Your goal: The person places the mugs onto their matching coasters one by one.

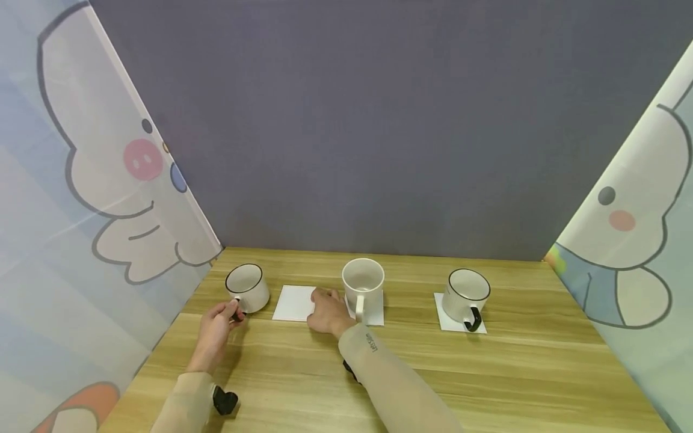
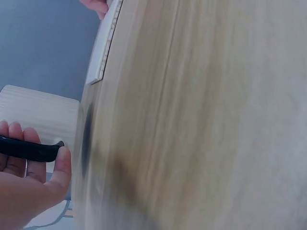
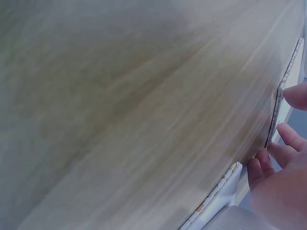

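My left hand (image 1: pixel 215 331) grips the black handle of a white mug (image 1: pixel 254 294) with a dark rim, at the left of the table. In the left wrist view, fingers and thumb close around that handle (image 2: pixel 29 149); whether the mug's base touches the wood is unclear. To its right lies a white square coaster (image 1: pixel 295 302) with nothing standing on it. At this coaster's right side, my right hand (image 1: pixel 329 313) holds its edge, fingers bent. The right wrist view shows the thumb (image 3: pixel 295 97) on the coaster and the other fingers by its corner.
Just right of my right hand, an all-white mug (image 1: pixel 364 278) stands on another coaster (image 1: pixel 377 311), handle toward me. Farther right, a dark-rimmed mug (image 1: pixel 465 294) with a black handle is on a third coaster (image 1: pixel 446 322). A grey panel (image 1: pixel 346 132) rises behind the wooden table (image 1: pixel 541 361).
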`<action>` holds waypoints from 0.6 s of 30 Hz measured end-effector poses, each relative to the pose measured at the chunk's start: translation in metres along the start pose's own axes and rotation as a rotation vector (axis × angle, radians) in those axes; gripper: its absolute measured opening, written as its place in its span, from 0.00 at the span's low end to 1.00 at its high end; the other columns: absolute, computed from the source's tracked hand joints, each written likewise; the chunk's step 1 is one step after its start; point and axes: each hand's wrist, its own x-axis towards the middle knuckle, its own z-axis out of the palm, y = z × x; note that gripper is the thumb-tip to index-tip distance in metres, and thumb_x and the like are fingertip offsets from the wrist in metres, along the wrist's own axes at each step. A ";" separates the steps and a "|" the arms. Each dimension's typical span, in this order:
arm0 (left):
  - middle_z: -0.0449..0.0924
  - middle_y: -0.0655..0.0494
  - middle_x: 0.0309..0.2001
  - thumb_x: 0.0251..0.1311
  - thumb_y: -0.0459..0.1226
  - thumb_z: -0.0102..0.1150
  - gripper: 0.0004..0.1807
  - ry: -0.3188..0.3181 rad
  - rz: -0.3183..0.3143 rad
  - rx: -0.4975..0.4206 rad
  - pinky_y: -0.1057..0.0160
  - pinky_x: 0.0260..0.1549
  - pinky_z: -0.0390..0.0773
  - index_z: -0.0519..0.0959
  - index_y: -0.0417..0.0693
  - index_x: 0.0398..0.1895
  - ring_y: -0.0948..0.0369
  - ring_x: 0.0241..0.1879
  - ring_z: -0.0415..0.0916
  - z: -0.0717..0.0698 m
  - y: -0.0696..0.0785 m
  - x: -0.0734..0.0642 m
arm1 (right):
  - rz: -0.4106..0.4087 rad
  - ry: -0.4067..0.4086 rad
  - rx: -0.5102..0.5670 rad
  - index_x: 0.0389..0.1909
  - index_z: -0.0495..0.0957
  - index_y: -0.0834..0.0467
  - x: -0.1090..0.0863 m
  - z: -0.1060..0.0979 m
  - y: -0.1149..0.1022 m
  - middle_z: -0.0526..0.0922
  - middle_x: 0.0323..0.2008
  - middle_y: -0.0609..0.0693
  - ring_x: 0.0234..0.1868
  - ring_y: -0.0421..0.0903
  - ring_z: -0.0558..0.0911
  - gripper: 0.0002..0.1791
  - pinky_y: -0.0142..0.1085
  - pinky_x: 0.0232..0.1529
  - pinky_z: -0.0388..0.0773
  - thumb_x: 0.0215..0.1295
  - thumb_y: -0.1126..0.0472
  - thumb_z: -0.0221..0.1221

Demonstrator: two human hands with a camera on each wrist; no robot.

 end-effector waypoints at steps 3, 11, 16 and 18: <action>0.74 0.56 0.31 0.79 0.41 0.48 0.19 -0.005 0.002 0.007 0.60 0.45 0.81 0.75 0.32 0.36 0.62 0.37 0.75 0.002 0.002 -0.002 | 0.004 0.001 0.000 0.60 0.75 0.53 0.000 0.002 0.001 0.79 0.58 0.44 0.64 0.50 0.68 0.28 0.46 0.68 0.62 0.55 0.60 0.62; 0.74 0.55 0.32 0.79 0.40 0.47 0.19 -0.023 0.019 -0.002 0.59 0.46 0.81 0.75 0.30 0.36 0.62 0.37 0.75 0.007 0.010 -0.008 | 0.000 0.013 0.019 0.60 0.74 0.53 0.000 0.005 0.002 0.79 0.57 0.44 0.64 0.49 0.67 0.27 0.45 0.66 0.63 0.57 0.59 0.62; 0.73 0.54 0.33 0.79 0.39 0.48 0.18 -0.030 0.023 -0.029 0.60 0.46 0.81 0.75 0.30 0.35 0.62 0.37 0.75 0.011 0.014 -0.011 | 0.011 0.006 0.026 0.61 0.74 0.52 -0.001 0.004 0.002 0.79 0.58 0.44 0.63 0.49 0.67 0.27 0.44 0.63 0.65 0.58 0.58 0.62; 0.73 0.55 0.33 0.79 0.38 0.48 0.17 -0.034 0.025 -0.042 0.61 0.46 0.81 0.76 0.31 0.36 0.62 0.37 0.75 0.013 0.016 -0.011 | 0.014 0.008 0.025 0.60 0.75 0.52 -0.001 0.004 0.002 0.79 0.58 0.44 0.63 0.49 0.67 0.27 0.45 0.62 0.65 0.57 0.58 0.62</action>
